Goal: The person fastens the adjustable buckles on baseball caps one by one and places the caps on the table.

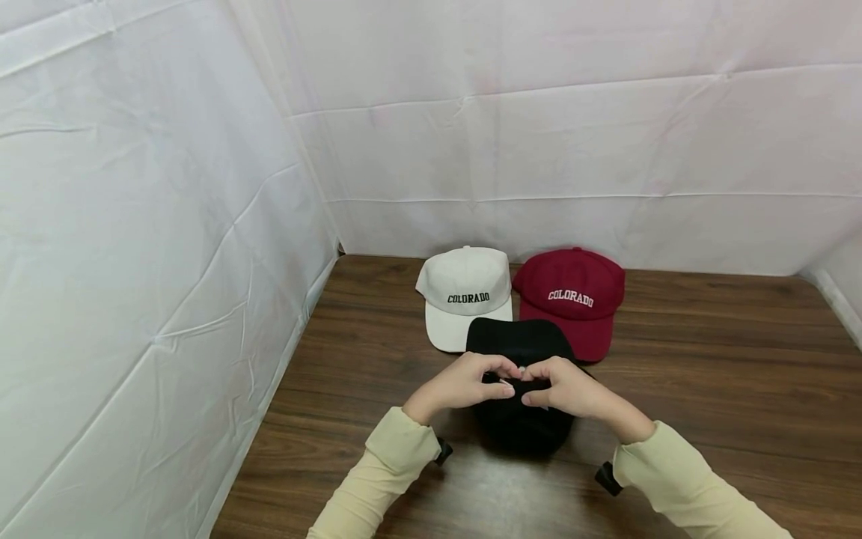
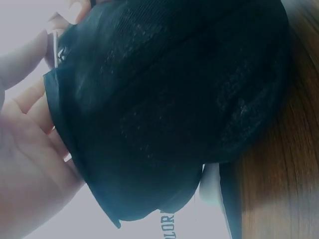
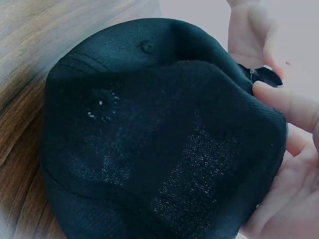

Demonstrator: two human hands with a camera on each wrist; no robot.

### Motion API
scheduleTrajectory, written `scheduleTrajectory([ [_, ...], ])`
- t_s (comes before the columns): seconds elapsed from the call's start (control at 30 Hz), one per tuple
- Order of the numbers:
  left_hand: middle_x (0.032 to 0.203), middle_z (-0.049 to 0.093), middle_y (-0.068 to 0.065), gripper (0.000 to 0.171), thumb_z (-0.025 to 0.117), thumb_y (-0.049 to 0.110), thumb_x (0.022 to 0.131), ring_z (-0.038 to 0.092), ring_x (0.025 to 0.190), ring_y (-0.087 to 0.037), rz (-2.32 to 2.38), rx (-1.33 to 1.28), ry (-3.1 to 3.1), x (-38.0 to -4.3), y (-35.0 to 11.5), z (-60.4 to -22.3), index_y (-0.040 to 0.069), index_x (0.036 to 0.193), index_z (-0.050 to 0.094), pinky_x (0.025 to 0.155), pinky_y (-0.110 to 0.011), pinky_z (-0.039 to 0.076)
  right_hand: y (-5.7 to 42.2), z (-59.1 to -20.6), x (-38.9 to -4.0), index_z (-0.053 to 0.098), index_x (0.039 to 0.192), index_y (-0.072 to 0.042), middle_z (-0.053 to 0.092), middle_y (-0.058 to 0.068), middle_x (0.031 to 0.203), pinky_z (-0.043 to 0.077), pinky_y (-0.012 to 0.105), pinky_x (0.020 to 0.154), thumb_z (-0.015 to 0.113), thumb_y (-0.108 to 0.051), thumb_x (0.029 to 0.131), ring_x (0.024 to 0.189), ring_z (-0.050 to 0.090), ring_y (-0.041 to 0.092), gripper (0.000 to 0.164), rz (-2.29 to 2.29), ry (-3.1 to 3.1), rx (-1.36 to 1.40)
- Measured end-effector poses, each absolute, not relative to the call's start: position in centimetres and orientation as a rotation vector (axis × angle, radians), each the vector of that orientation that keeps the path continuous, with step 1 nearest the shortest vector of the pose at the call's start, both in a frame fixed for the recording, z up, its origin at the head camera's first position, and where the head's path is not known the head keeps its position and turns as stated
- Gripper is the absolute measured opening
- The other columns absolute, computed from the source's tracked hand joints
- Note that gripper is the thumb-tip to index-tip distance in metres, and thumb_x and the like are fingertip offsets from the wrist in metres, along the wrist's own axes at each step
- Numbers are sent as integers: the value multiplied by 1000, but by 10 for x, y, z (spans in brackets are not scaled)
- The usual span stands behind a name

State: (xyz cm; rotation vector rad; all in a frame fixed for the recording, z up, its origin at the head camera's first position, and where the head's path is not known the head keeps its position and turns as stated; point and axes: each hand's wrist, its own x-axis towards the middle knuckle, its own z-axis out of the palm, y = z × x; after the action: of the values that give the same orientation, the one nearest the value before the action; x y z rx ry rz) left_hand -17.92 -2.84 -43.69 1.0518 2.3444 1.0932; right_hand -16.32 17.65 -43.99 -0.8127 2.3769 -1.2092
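A black cap (image 1: 521, 434) is held in front of me, its brim (image 1: 518, 337) pointing away. My left hand (image 1: 461, 383) grips its rear edge, thumb on the near side and fingers behind. From the other side, my right hand (image 1: 572, 388) pinches the same edge, the two sets of fingertips nearly meeting. In the left wrist view, a small metal buckle (image 2: 61, 54) shows by the left thumb. In the right wrist view, a short strap end (image 3: 268, 76) sticks out beside the right thumb. The crown looks partly caved in.
Behind the black cap, a white cap (image 1: 465, 277) and a maroon cap (image 1: 572, 281), both lettered COLORADO, sit side by side on the wooden table (image 1: 707, 359). The black brim overlaps both in the head view. White cloth walls (image 1: 572, 150) stand behind and at the left.
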Motion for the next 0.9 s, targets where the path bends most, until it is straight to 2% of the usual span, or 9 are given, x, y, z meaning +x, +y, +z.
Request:
scheduleTrajectory([
  [0.37, 95, 66, -4, 17, 61, 13, 82, 58, 90, -8, 1156, 1002, 2442, -178, -22, -439, 6, 98, 62, 80, -21, 45, 175, -439, -162, 64, 81, -7, 51, -7, 57, 39, 19, 49, 64, -9, 78, 51, 41, -1, 4, -1251, 2413, -822],
  [0.6, 97, 65, -3, 21, 61, 15, 82, 57, 92, -8, 1159, 999, 2458, -178, -23, -442, 8, 102, 61, 81, -20, 44, 177, -436, -162, 64, 83, -8, 55, -6, 60, 41, 20, 53, 63, -11, 79, 54, 45, -1, 5, -1229, 2443, -803],
  [0.77, 101, 62, -2, 34, 63, 15, 81, 53, 90, -4, 1004, 1080, 2414, -179, -27, -441, 11, 114, 56, 79, -14, 40, 181, -436, -163, 62, 81, -3, 58, 3, 64, 44, 21, 55, 60, -9, 81, 59, 50, 1, 6, -1330, 2384, -837],
  [0.9, 91, 62, 2, 25, 64, 15, 80, 46, 72, -1, 928, 1158, 2362, -181, -27, -442, 11, 105, 60, 69, -11, 38, 183, -438, -165, 60, 80, -1, 56, 11, 62, 43, 21, 54, 57, -7, 83, 58, 50, 3, 8, -1394, 2269, -864],
])
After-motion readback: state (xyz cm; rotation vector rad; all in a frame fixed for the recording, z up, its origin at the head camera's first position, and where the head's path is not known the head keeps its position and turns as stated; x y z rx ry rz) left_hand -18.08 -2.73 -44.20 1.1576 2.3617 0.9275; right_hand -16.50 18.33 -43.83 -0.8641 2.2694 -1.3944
